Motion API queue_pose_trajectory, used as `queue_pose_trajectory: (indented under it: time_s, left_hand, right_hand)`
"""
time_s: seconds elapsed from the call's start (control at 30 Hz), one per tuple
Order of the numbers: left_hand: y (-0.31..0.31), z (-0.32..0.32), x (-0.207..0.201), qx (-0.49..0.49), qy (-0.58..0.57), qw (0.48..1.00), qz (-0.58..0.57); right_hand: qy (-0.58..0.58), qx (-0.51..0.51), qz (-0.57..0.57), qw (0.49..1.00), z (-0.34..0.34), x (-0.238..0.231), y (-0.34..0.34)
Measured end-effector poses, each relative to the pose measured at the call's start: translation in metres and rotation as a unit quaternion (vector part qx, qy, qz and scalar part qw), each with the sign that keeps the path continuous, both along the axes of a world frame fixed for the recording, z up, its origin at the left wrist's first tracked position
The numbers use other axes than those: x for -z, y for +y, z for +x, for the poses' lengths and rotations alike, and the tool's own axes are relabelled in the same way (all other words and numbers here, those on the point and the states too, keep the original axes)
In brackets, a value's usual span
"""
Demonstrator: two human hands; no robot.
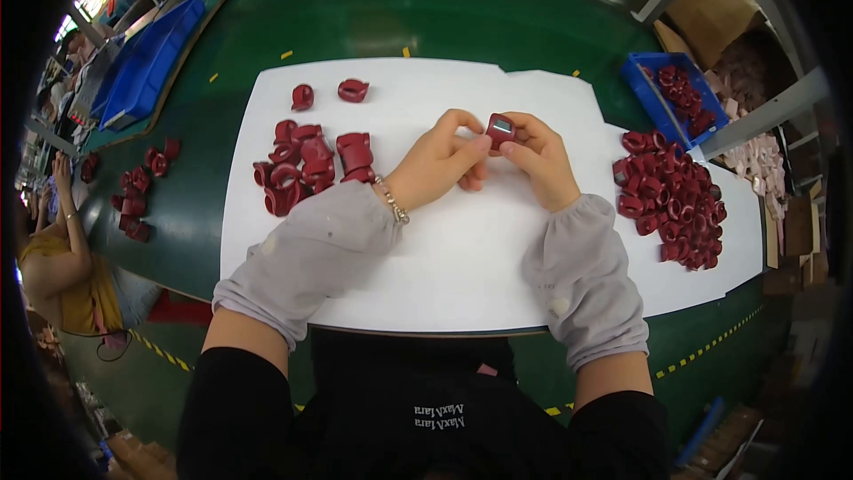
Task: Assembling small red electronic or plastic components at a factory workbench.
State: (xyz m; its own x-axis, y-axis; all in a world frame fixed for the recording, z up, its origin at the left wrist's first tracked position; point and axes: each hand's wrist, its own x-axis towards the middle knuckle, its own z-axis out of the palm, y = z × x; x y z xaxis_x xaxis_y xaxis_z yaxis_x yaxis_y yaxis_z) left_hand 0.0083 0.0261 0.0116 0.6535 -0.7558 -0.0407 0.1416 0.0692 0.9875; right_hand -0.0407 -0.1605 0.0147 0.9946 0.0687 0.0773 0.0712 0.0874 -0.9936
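Observation:
Both my hands meet above the middle of the white sheet. My right hand pinches a small dark red ring-shaped part with a pale window, and my left hand touches that same part with its fingertips. A heap of like red parts lies to the left of my left hand. A bigger pile of red parts lies to the right of my right hand. Grey sleeve covers wrap both forearms, and a bracelet sits on my left wrist.
Two single red parts lie at the sheet's far left. A blue bin with red parts stands at the back right, blue trays at the back left. More red parts lie on the green table by another person at the left.

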Motion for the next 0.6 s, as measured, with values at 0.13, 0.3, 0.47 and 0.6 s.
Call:
queue_pose_trajectory:
  time_s: [0.13, 0.3, 0.47, 0.6]
  left_hand:
    - [0.002, 0.001, -0.002, -0.083, -0.123, 0.986, 0.077]
    - [0.015, 0.015, -0.02, -0.101, -0.521, 0.83, 0.171]
    - [0.054, 0.061, -0.018, -0.267, -0.661, 0.595, 0.371]
    - [0.097, 0.088, -0.017, -0.221, -0.51, 0.642, 0.527]
  right_hand:
    - [-0.033, 0.118, 0.272, 0.954, 0.021, 0.008, -0.033]
    - [0.002, 0.196, 0.384, 0.902, 0.023, 0.012, -0.058]
    - [-0.014, 0.16, 0.043, 0.986, 0.035, 0.023, -0.039]
    - [-0.105, 0.111, -0.231, 0.961, 0.028, 0.022, -0.017]
